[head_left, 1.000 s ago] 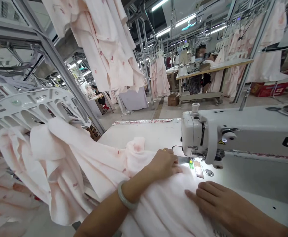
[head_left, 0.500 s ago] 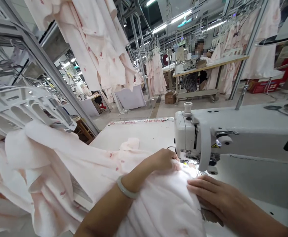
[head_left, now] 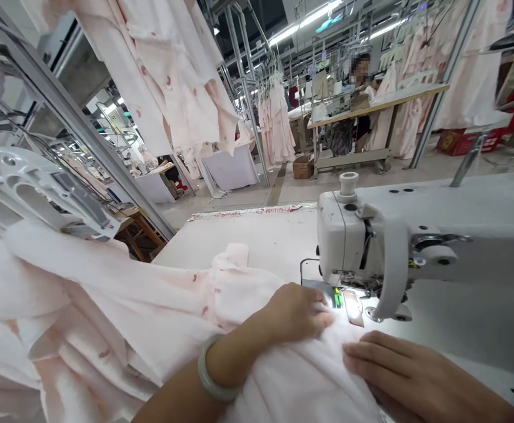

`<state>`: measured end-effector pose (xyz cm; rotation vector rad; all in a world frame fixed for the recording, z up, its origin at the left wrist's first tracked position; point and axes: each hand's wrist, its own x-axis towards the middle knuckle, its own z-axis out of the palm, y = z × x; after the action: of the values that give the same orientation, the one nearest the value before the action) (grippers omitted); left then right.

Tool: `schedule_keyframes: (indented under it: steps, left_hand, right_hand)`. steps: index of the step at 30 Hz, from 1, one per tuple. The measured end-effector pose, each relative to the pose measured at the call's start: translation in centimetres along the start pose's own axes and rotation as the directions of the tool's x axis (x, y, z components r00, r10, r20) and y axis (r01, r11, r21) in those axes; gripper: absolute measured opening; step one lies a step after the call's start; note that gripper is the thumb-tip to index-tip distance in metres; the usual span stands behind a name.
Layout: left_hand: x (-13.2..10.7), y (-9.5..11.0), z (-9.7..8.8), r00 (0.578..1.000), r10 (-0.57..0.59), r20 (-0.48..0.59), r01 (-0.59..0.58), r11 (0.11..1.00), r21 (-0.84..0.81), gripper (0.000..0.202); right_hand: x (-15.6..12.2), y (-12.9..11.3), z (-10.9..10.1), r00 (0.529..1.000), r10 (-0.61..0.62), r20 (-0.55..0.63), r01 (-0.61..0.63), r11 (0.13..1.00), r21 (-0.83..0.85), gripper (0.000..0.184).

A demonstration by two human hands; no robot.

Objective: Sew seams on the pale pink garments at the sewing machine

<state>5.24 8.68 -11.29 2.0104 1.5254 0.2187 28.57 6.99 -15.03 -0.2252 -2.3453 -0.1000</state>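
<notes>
A pale pink garment (head_left: pixel 292 376) with small reddish marks spreads over the sewing table and runs left up to a white plastic hanger (head_left: pixel 32 188). My left hand (head_left: pixel 298 311), with a pale bangle at the wrist, pinches the cloth just in front of the sewing machine (head_left: pixel 345 235). Lying flat on the garment's right side, my right hand (head_left: pixel 404 364) has its fingers stretched out; its thumb is hidden. Under the lit machine head, a green piece (head_left: pixel 338 298) and the metal plate (head_left: pixel 353 308) show past the cloth edge.
More pink garments (head_left: pixel 172 76) hang above on the left, near a metal frame post (head_left: pixel 93 147). Across the aisle, a person (head_left: pixel 360 76) sits behind another worktable (head_left: pixel 380 104). A cardboard box (head_left: pixel 303 167) stands on the floor.
The cloth edge and my left hand have come away from the needle area toward me, uncovering the plate and green piece. My right hand stays on the cloth. The view has shifted slightly.
</notes>
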Motion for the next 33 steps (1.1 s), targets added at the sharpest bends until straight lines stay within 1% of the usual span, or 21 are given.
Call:
schedule_keyframes:
  steps: [4,8,11,13,15,17,21,23,26,30,33]
  left_hand:
    - [0.3,0.4,0.3,0.999,-0.018,-0.036,0.019,0.998,0.055,0.022]
    - [0.3,0.8,0.4,0.999,-0.044,-0.019,0.046,0.993,0.111,0.023]
    - [0.4,0.8,0.7,0.998,-0.061,-0.030,0.063,0.993,0.101,0.026]
    - [0.4,0.8,1.0,0.998,-0.029,-0.056,0.033,0.996,0.079,0.026]
    - [0.4,0.8,1.3,0.995,0.021,-0.094,-0.013,0.997,0.081,0.022]
    - [0.4,0.9,1.4,0.991,0.038,-0.125,-0.025,0.995,0.100,0.018]
    - [0.3,1.2,1.4,0.993,-0.012,-0.119,0.025,0.994,0.102,0.018]
    - [0.3,1.3,1.4,0.993,-0.038,-0.111,0.048,0.995,0.092,0.017]
    - [0.4,1.4,1.7,0.990,-0.069,-0.120,0.079,0.994,0.078,0.014]
    - [0.8,1.5,2.0,0.990,-0.071,-0.122,0.084,0.991,0.106,0.013]
    - [1.2,1.5,1.9,0.991,-0.056,-0.124,0.075,0.986,0.150,0.014]
  right_hand:
    - [-0.5,0.8,0.3,0.999,-0.012,0.051,0.016,0.998,-0.068,0.031]
    - [-1.5,1.2,1.3,0.997,0.004,0.080,0.011,0.983,-0.183,0.038]
    - [-1.8,1.4,1.5,0.990,-0.002,0.138,0.035,0.970,-0.239,0.040]
    - [-1.7,1.6,1.3,0.987,-0.012,0.161,0.050,0.971,-0.235,0.040]
    - [-1.5,1.6,1.0,0.989,0.011,0.145,0.020,0.977,-0.211,0.039]
    - [-1.2,1.5,0.6,0.990,0.050,0.128,-0.027,0.984,-0.175,0.041]
    - [-0.9,1.3,0.3,0.986,0.107,0.125,-0.089,0.986,-0.140,0.043]
    - [-0.9,1.1,0.2,0.985,0.115,0.129,-0.095,0.985,-0.147,0.042]
    - [-1.3,1.1,0.3,0.978,0.123,0.166,-0.098,0.983,-0.153,0.043]
    - [-1.9,1.3,0.6,0.961,0.163,0.224,-0.135,0.982,-0.134,0.046]
    - [-2.1,1.6,0.7,0.953,0.187,0.240,-0.158,0.978,-0.133,0.048]
